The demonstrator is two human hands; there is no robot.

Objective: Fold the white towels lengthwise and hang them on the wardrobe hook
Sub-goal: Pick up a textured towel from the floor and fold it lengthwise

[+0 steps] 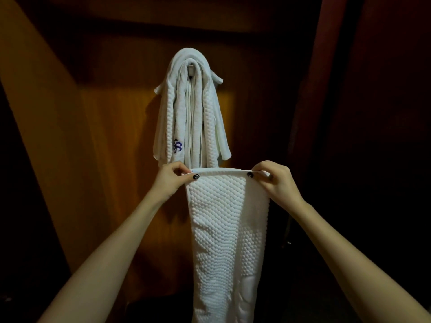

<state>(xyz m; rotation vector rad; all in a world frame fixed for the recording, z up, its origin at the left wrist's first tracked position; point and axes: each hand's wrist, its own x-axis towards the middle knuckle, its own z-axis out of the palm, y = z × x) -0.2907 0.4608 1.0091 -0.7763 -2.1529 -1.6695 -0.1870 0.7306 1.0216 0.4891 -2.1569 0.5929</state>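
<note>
Dim wardrobe (112, 141); hung towels (211, 117) nearly hide hook (191, 67); left hand (168, 181), right hand (278, 180) pinch folded towel (228, 229); bottom cropped.

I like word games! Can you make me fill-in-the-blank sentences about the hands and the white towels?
1. The left hand and the right hand each pinch a top ____ of the folded towel.
2. The hung towels drape over a ____ on the wardrobe.
3. The flower stitched on one hung towel is ____.
4. The folded towel is held ____ the hung towels.
Missing words: corner, hook, purple, below.
</note>
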